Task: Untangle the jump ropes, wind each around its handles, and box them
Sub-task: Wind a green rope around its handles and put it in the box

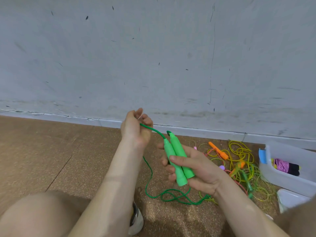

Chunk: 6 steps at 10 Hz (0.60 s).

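My right hand [196, 170] grips the two green handles [177, 159] side by side, thumb across them, tips pointing up and away. My left hand [136, 127] is raised beside the handle tips, fingers closed on the green rope [150, 182], which runs from one handle tip up into that hand. The rest of the green rope hangs down and lies in loose loops on the cork floor below my hands. To the right lies a tangle of yellow, pink and orange ropes [242, 161] with an orange handle [218, 150]. A clear plastic box [289, 170] stands at the far right.
The box holds a wound purple rope and a dark one [287, 166]. A white lid [290, 197] lies in front of it. A scuffed grey wall [153, 57] rises just beyond my hands. My knee [39, 214] and a white shoe [136, 219] are at bottom left.
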Available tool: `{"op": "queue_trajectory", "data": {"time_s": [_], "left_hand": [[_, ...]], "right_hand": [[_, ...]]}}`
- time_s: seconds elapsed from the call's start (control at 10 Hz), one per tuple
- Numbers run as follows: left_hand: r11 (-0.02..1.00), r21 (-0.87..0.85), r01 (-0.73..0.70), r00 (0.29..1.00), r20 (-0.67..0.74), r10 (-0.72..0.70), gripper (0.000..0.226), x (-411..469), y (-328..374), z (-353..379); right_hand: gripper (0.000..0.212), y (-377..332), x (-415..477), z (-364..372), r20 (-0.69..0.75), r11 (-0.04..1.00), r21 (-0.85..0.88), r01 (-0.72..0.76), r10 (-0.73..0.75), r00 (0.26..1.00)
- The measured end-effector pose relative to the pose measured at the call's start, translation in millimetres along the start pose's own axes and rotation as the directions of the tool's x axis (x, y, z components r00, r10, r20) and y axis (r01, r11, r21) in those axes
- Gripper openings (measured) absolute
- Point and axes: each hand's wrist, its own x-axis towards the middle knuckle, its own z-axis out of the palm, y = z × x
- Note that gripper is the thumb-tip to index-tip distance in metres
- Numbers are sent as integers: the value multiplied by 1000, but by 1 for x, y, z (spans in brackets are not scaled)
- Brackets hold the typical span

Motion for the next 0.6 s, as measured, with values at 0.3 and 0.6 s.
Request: {"op": "queue_trajectory", "data": {"time_s": [0.3,0.6], "left_hand": [[208,628,-750,642,766,3,27,-51,7,15],[-114,382,-917,388,921,-39,51,-28,5,51]], "right_hand": [[32,-59,-7,14,-2,973,-230,-10,10,1000],[26,-101,-2,3,108,940,-246,-237,270,957]]}}
